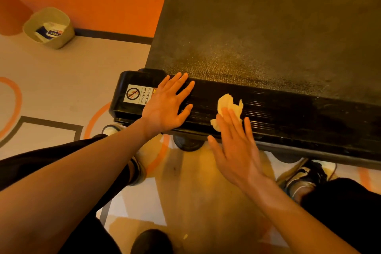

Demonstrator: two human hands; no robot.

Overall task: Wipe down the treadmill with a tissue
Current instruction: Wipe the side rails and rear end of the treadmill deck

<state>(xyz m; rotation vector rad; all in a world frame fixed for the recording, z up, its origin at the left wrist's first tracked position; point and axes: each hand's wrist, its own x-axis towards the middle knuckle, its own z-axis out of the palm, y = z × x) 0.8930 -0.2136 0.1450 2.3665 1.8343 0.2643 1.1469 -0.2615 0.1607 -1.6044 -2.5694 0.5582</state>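
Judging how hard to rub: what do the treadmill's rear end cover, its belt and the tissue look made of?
The rear end cover is probably moulded plastic, glossy black; its fine ribs catch the light. The belt looks like a rubbery sheet, matte, with a grainy woven texture. The tissue looks like thin soft paper, crumpled, under the right hand's fingers.

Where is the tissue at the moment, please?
In the head view, the tissue lies on the treadmill's black end cover, under the fingers of the right hand; the left hand rests flat to its left, by the warning sticker.
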